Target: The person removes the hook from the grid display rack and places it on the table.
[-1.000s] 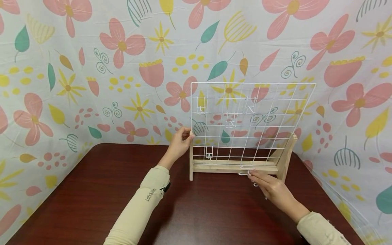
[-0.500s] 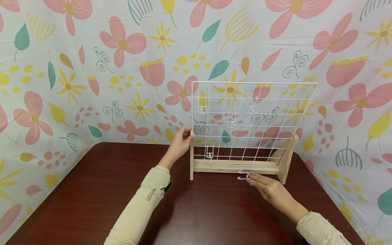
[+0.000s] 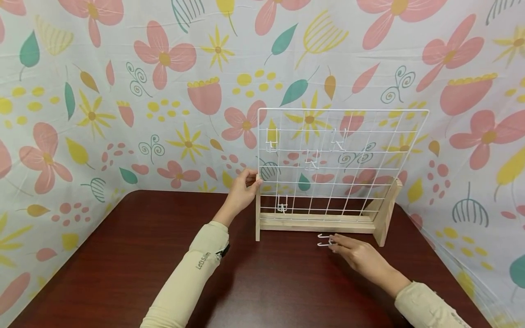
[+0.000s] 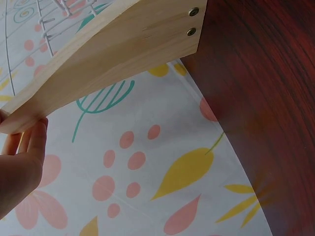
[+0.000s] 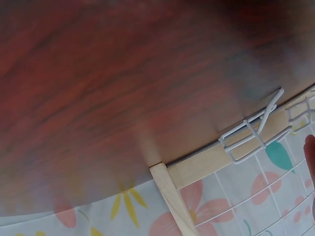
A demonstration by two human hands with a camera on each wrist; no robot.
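Dark-red tabletop [image 3: 270,291] is spreading below the left hand [image 3: 242,193], which is pinching the wooden upright [image 3: 257,214] of a wire rack [image 3: 340,168] standing right of that grip; the right hand [image 3: 364,259] is pinching a white hook [image 3: 323,245], jutting leftward.

The counter [image 3: 283,278] is a broad, dark reddish-brown surface with fine, streaky wood grain and a glossy finish. Its far left corner is rounded, and its left edge slants outward toward the front. A pale sheen lies across the front middle, and a darker shadow falls just left of it. A pale wooden stand [image 3: 316,226] rests upright toward the back, right of the middle. Its two side panels [image 3: 387,214] meet the counter at their lower ends, with a long rail running between them, low above the surface.
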